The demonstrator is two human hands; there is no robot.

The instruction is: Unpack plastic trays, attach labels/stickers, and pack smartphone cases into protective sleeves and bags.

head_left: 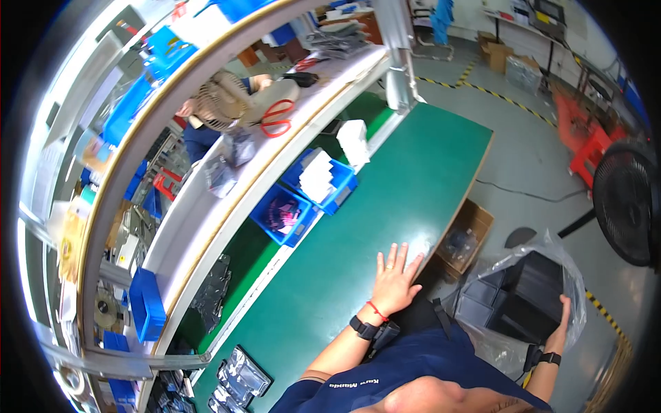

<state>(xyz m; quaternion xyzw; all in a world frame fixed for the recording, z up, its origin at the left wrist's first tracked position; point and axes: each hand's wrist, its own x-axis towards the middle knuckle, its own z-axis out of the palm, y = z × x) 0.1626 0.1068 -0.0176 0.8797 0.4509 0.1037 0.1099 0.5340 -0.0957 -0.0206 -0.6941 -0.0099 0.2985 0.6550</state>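
My left hand (394, 283) lies flat on the green tabletop (385, 199) near its right edge, fingers spread, holding nothing. A red string bracelet and a dark watch band are on that wrist. On my right, low beside the table, my right hand (560, 327) grips the side of a black box (529, 296); some of its fingers are hidden. The box sits with other black compartment-like pieces (477, 301) in a large clear plastic bag (573, 265). Dark plastic-wrapped packs (241, 375) lie at the table's near left end.
Blue bins (295, 230) with small bagged parts and white cards (318, 177) line the table's back edge. Above runs a shelf with red-handled scissors (277, 118) and a small fan (220, 101). A cardboard box (468, 237) and a black floor fan (625, 205) stand to the right.
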